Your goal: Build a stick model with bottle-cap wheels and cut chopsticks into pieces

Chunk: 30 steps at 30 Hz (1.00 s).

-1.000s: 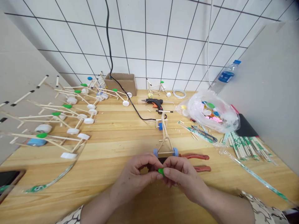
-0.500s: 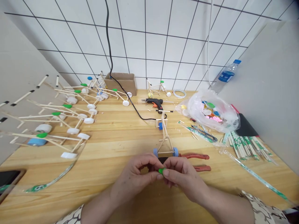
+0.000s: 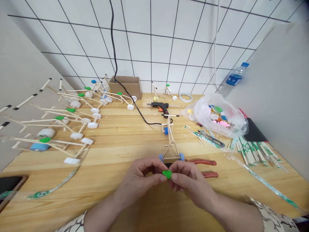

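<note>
A small bright green piece of soft-looking, clay-like material [image 3: 166,174] is pinched between the fingertips of both my hands. My left hand [image 3: 142,177] grips its left side with thumb and forefinger. On its right side, the thumb and fingers of my right hand [image 3: 189,177] are closed. Just beyond my hands stands a small tricycle model made of sticks [image 3: 171,141], with light blue wheels at the near end and a dark blue one at the far end. Red-handled pliers [image 3: 202,162] lie beside it, their head partly hidden behind my right hand.
Several stick tricycles with green seats [image 3: 70,110] crowd the left side. A glue gun [image 3: 159,105] lies behind, its black cable crossing the table. At right are a plastic bag of caps [image 3: 222,112], a utility knife [image 3: 212,139], wrapped chopsticks [image 3: 253,149] and a water bottle [image 3: 233,79].
More of the green piece now shows between my fingertips, and it looks flatter and wider. Both hands stay in nearly the same place.
</note>
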{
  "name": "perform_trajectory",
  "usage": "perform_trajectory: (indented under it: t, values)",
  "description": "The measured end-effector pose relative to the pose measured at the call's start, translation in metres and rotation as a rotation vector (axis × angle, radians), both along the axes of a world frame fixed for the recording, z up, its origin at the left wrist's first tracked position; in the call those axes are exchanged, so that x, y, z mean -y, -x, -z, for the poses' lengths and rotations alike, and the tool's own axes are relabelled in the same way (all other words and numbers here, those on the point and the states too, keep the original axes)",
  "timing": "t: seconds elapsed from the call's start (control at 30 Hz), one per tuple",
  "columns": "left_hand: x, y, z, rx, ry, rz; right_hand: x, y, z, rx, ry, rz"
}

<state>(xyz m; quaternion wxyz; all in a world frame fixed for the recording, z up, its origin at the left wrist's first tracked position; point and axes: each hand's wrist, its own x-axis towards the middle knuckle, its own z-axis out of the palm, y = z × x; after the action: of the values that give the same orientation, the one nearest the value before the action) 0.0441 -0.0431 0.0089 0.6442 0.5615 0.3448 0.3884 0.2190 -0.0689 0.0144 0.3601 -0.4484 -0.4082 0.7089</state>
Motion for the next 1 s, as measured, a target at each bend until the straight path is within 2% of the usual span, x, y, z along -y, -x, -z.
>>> perform_trajectory:
  t: [0.4, 0.53, 0.63, 0.8, 1.0]
  values:
    - [0.003, -0.004, 0.0, -0.02, -0.002, 0.012, 0.0, 0.002, -0.002, 0.055, -0.009, -0.021]
    - [0.003, -0.003, 0.0, -0.004, -0.033, 0.02, 0.0, 0.002, -0.001, 0.016, -0.003, -0.026]
    - [0.002, -0.001, 0.0, 0.029, 0.01, 0.03, 0.0, 0.001, -0.001, -0.008, -0.023, -0.014]
    - [0.001, -0.001, 0.003, 0.105, 0.107, 0.032, 0.004, 0.001, -0.005, 0.118, -0.227, 0.031]
    - [0.001, 0.001, 0.006, 0.126, 0.125, 0.05, 0.01, 0.005, -0.004, 0.309, -0.47, 0.048]
